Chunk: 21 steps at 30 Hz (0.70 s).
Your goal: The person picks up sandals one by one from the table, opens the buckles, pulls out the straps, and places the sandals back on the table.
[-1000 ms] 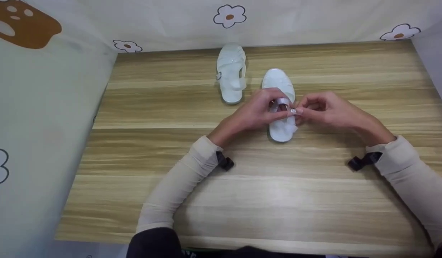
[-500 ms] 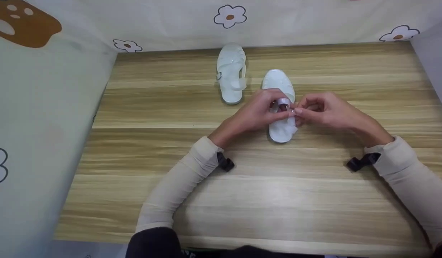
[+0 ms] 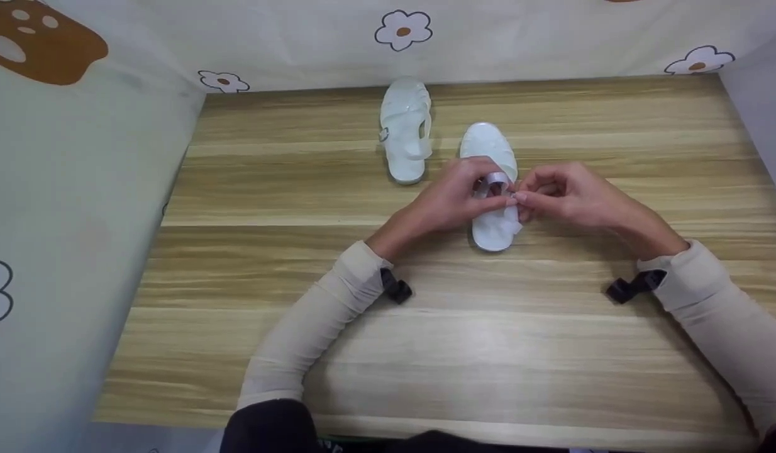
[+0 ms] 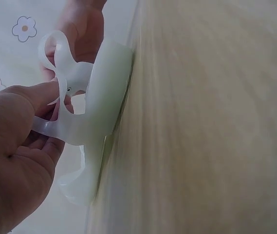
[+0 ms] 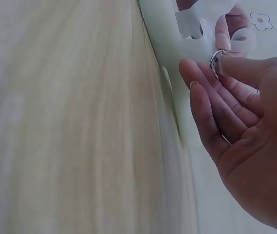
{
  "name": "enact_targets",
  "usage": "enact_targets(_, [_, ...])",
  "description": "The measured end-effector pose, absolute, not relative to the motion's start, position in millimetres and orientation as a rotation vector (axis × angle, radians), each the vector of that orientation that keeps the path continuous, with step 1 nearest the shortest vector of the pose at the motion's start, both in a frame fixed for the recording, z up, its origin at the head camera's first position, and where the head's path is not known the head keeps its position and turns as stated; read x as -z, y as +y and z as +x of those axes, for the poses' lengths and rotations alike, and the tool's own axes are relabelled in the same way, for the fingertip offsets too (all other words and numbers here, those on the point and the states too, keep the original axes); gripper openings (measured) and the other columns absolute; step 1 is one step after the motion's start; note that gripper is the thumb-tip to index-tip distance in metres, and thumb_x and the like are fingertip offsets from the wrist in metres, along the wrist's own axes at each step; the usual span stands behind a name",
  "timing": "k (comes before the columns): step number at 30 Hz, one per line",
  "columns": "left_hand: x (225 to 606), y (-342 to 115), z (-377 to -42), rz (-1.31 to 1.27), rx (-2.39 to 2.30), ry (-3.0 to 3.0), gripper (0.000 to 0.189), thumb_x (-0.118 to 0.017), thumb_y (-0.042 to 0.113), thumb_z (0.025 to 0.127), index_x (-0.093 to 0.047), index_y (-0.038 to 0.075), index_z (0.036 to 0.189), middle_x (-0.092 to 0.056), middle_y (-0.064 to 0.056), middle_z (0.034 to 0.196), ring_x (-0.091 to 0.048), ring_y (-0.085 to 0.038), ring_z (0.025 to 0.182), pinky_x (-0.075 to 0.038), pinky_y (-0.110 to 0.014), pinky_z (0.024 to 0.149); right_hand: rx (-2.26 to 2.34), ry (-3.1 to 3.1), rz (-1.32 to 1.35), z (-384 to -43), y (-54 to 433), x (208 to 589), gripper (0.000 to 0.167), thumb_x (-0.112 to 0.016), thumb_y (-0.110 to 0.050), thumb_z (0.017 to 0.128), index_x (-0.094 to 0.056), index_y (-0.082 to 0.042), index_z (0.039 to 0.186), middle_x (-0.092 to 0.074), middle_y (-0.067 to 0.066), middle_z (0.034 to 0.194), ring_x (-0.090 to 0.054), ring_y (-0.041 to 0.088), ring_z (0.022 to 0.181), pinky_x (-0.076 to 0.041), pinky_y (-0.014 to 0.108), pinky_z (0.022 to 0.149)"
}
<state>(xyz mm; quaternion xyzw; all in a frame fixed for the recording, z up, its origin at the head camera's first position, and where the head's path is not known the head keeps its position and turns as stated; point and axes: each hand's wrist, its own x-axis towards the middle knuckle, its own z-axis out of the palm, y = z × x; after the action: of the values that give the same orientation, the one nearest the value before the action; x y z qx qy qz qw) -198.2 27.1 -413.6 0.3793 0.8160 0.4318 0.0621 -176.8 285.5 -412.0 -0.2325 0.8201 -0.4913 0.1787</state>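
Observation:
A white, translucent sandal lies sole down on the wooden table, its toe pointing away from me. My left hand pinches the sandal's strap, which loops up above the footbed. From the right, my right hand pinches the small metal buckle between thumb and fingers. Both sets of fingertips meet at the sandal's right side. They partly cover the buckle, so whether the strap passes through it cannot be told. A matching sandal lies further back to the left, untouched.
The wood-grain table reaches a patterned cloth wall at the back and another at the left. Each sleeve cuff carries a black wrist camera, the left one and the right one, low over the table.
My right fingertips have closed in slightly to the left, and the buckle that showed between the hands is now mostly covered. Left hand and both sandals stay nearly in place.

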Motion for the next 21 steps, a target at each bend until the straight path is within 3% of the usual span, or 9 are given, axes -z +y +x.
enact_targets(21, [415.7, 26.8, -199.2, 1.127, -1.332, 2.446, 0.021, -0.084, 0.026, 0.098, -0.079, 0.008, 0.108, -0.076, -0.004, 0.104, -0.064, -0.008, 0.096, -0.051, -0.02, 0.086, 1.371, 2.271, -0.755, -178.9, 293.6, 411.4, 0.016, -0.068, -0.017, 0.108, -0.073, -0.003, 0.103, -0.08, 0.016, 0.094, -0.079, 0.025, 0.088, -0.064, 0.028, 0.079])
